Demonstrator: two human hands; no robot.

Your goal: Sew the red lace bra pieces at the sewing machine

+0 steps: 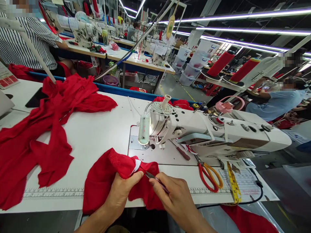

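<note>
My left hand [119,191] is closed on a bunched red garment piece [99,181], its thumb pressing beside a small white label [137,165]. In my right hand [175,194] is a slim pointed metal tool [155,180] with a dark purplish handle. Its tip meets the red cloth just right of the label; the exact contact is hidden in the folds. Both hands are at the front edge of the white sewing table [107,126], in front of the sewing machine [194,126] with its lit needle area.
Loose red fabric [53,129] covers the table's left side. Right of my hands lie scissors [210,176] with red and orange handles, a brown-handled tool [181,151] and a yellow tape measure [233,184]. Red thread cones [221,64] stand behind. Other people sit at neighbouring machines.
</note>
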